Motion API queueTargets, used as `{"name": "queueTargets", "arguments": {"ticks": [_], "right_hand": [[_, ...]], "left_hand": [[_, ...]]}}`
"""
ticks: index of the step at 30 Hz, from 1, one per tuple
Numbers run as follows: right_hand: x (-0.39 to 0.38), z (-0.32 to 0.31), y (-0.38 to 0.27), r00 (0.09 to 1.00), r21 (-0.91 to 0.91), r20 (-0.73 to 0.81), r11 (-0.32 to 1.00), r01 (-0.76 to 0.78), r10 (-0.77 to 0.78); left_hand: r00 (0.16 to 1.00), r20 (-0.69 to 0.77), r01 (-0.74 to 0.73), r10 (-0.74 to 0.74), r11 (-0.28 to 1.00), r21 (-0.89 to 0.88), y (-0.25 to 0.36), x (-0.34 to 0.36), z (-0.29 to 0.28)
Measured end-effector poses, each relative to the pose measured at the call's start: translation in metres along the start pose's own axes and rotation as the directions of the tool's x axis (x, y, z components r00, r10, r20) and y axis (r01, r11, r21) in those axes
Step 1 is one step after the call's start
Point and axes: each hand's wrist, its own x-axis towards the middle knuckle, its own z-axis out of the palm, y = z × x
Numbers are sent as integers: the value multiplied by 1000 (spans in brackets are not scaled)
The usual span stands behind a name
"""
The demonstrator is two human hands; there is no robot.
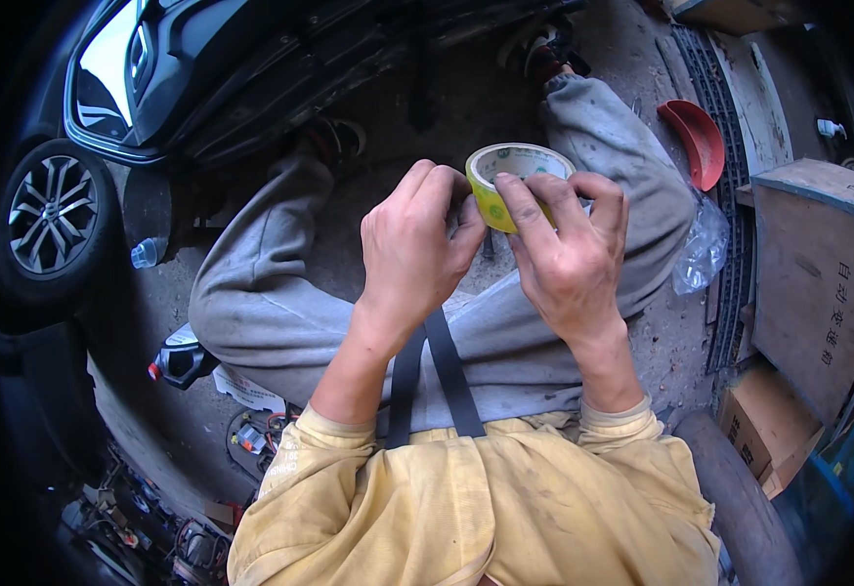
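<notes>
A roll of yellow-green tape [494, 208] with a pale cardboard core is held up in front of me, above my lap. My right hand [574, 230] grips the roll from its right side, fingers curled over the rim and the core. Against the roll's left edge, my left hand [417, 234] is closed, thumb and fingertips pinched together. Whether a loose end of tape lies in that pinch is too small to make out. My legs in grey trousers [280, 283] are spread below the hands.
A dark car panel [280, 68] stands ahead, with a wheel [54, 210] at the left. On the right are a red curved piece [696, 145], a clear plastic bag [701, 244], a wooden box [818, 273] and a cardboard box [769, 420]. A dark bottle [185, 361] stands by my left knee.
</notes>
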Motion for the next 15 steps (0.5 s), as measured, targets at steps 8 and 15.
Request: {"name": "queueTargets", "arguments": {"ticks": [8, 15], "right_hand": [[-5, -1, 6, 999, 20, -29, 1000, -13, 14], [-2, -6, 14, 997, 61, -61, 997, -47, 51]], "left_hand": [[997, 34, 72, -67, 982, -175, -5, 3, 6], [966, 135, 254, -220, 896, -363, -9, -7, -8]]}}
